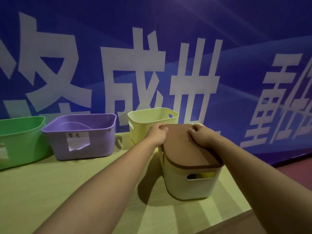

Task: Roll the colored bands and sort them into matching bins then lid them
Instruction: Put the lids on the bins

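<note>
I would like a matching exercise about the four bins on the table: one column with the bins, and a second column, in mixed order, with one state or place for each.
Column one:
1. green bin
2. purple bin
3. yellow bin
4. cream bin

Column two:
a. covered by a brown lid, with both hands on it
b. has a paper label on its front
c. open, behind the lidded bin
d. at the far left, partly out of the picture

Pairs: 1-d, 2-b, 3-c, 4-a
</note>
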Demonstrator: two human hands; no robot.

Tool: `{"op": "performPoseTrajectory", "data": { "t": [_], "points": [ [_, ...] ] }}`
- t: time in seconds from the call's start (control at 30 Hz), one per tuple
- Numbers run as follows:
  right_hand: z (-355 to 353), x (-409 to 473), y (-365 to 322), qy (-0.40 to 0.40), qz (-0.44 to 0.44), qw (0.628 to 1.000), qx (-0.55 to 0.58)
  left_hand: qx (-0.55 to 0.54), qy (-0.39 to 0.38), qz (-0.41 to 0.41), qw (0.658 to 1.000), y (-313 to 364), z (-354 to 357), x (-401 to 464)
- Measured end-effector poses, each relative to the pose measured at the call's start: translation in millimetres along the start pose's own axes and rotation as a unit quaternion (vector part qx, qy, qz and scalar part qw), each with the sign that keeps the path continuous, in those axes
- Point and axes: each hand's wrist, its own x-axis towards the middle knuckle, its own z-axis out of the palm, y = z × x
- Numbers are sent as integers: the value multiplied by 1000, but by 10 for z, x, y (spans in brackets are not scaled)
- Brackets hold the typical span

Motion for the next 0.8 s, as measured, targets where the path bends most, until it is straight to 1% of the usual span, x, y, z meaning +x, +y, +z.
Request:
{"op": "performPoseTrajectory", "data": {
  "t": [0.1, 0.17, 0.23, 0.27, 0.3, 0.37, 0.4, 0.43, 0.6, 0.73, 0.8],
  "points": [
    [2, -43, 4, 22, -17, 999, -36, 45, 11, 21, 999, 3, 16, -42],
    [-27, -73, 20, 67, -32, 995, -61, 83, 18, 45, 995, 37, 49, -118],
    [-69, -118, 32, 126, -39, 990, -48, 121, 0, 69, 990, 98, 80, -246],
    [-94, -156, 40, 136, -40, 989, -35, 144, -19, 74, 987, 124, 97, -317],
    [-114, -195, 53, 119, -38, 992, -23, 175, -40, 73, 981, 142, 109, -379],
    [-122, -290, 94, 35, -46, 998, -30, 250, -75, 58, 964, 144, 138, -496],
    [-107, -335, 106, -2, -56, 998, -37, 275, -78, 56, 957, 125, 152, -529],
    [-93, -367, 109, -24, -64, 997, -42, 285, -72, 55, 954, 109, 161, -544],
    [-55, -333, 58, -1, -72, 995, -71, 289, -52, 50, 954, 107, 198, -557],
    [-73, -332, 38, -10, -55, 997, -61, 238, -43, 47, 969, 131, 200, -573],
    [-92, -354, 42, -23, -31, 997, -63, 202, -52, 45, 977, 142, 202, -596]
  ]
}}
